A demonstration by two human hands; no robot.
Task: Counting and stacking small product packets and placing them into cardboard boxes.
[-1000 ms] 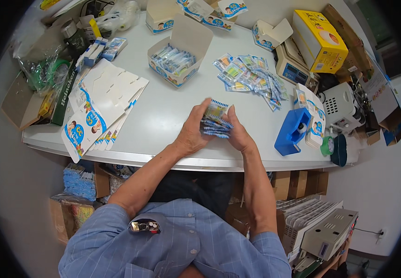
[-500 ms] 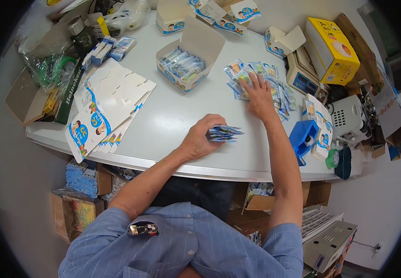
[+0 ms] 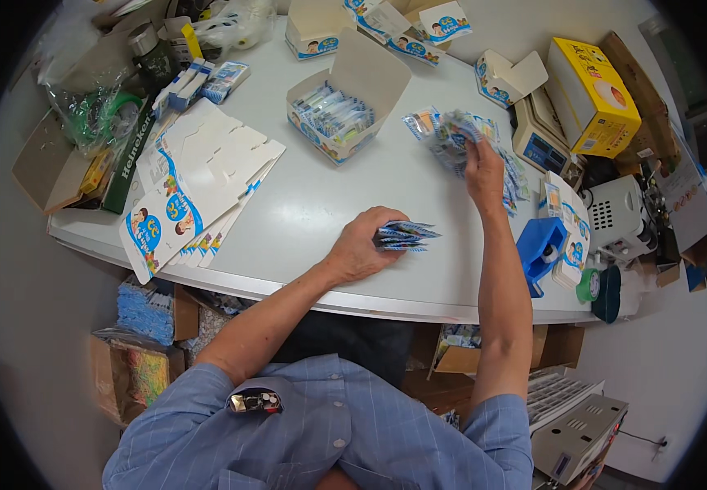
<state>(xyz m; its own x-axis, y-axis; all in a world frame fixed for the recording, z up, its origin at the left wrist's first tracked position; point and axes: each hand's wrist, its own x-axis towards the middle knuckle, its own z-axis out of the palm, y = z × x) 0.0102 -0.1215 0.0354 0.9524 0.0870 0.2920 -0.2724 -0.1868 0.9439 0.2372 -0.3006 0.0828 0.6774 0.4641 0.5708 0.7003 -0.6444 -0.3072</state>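
My left hand (image 3: pixel 363 245) rests on the white table (image 3: pixel 329 196) and grips a small stack of blue and white sachets (image 3: pixel 403 235). My right hand (image 3: pixel 482 163) reaches further out over a loose pile of the same sachets (image 3: pixel 445 131) and lifts a few of them off the pile. An open white carton (image 3: pixel 345 102) half full of sachets stands just left of that pile.
Flat unfolded cartons (image 3: pixel 194 192) lie at the left. A yellow box (image 3: pixel 592 98), a blue tape dispenser (image 3: pixel 540 245) and a white device (image 3: pixel 611 216) crowd the right edge. More small cartons (image 3: pixel 419 24) stand at the back; boxes sit under the table.
My right hand left the stack it shared with my left hand, reached out to the loose pile and has picked up a few sachets. My left hand keeps its stack.
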